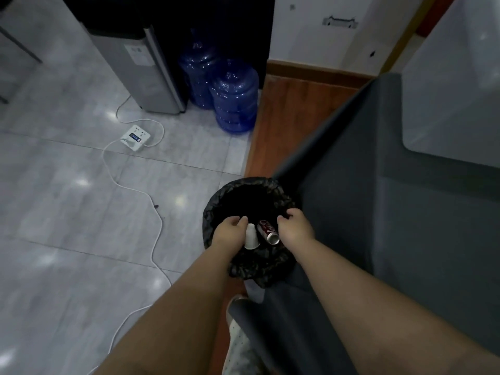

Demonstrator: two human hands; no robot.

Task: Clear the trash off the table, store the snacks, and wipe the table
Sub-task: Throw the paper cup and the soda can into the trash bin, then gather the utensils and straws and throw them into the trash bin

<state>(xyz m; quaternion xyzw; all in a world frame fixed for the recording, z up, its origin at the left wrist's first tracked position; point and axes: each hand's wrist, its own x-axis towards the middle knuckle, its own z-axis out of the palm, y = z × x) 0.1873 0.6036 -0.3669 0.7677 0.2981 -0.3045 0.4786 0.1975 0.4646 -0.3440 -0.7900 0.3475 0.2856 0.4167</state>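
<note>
Over the crinkly black-lined bin (244,196), left hand (228,230) fingers grasp a white paper cup (251,236); right hand (293,226) grasps a metal can (267,230).

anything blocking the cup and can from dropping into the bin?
Nothing visible. The left hand holds the white paper cup and the right hand is beside the red soda can, both directly over the open mouth of the black-bagged round trash bin. The bin's inside is too dark to see.
</note>
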